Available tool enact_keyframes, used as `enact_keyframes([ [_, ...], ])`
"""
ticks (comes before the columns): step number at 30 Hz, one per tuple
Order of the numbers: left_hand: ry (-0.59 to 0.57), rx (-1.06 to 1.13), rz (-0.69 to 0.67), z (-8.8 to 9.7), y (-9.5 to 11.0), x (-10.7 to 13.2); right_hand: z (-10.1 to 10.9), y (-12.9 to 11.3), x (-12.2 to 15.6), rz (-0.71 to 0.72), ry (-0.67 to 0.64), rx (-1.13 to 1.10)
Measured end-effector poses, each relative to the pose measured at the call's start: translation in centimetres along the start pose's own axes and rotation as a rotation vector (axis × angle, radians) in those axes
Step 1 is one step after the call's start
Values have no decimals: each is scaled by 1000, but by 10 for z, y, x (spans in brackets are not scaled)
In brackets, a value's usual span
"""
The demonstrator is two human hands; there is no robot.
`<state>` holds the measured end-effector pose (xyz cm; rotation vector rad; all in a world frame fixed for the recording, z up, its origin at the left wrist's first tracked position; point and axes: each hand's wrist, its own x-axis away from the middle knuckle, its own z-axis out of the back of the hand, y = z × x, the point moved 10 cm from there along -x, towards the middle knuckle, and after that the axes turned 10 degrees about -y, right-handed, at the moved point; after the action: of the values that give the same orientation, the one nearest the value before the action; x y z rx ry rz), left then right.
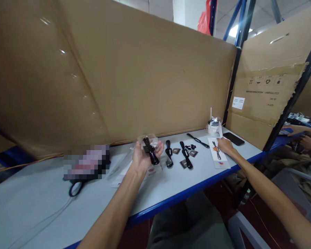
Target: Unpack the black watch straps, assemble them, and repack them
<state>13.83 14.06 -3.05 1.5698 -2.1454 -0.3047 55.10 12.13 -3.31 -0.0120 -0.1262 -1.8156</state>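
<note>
My left hand [144,155] is palm up above the grey table [41,197], fingers curled under a clear plastic blister tray with a black watch strap [150,151] in it. My right hand [225,145] rests on a white printed card [217,152] that carries a black strap; its fingers lie on the card's top edge. Between the hands lie two more black straps [186,159] and a few small grey packets [176,151]. A thin black strap [197,140] lies further back.
A tall cardboard wall [119,76] stands behind the table. A tape roll [214,126] and a black phone [233,138] sit at the far right. A blurred-out item with a black cable loop [76,188] lies left. Another person's hands [303,136] work at the right edge.
</note>
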Motion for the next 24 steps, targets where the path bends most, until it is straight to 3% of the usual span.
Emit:
enact_keyframes([
  [10, -46, 53, 21, -3, -9, -3, 3, 0, -9, -7, -46, -12],
  [16, -69, 20, 29, -9, -15, -3, 33, -11, -1, -54, -2, -47],
  [19, -83, -4, 54, -12, -18, -4, 65, -57, 15, -4, 141, -105],
  [21, -94, -24, 46, -14, -17, -5, 90, -119, 35, 265, 285, -346],
  [24, -94, -63, 19, -12, -14, -7, 108, -215, 64, 668, 263, -680],
])
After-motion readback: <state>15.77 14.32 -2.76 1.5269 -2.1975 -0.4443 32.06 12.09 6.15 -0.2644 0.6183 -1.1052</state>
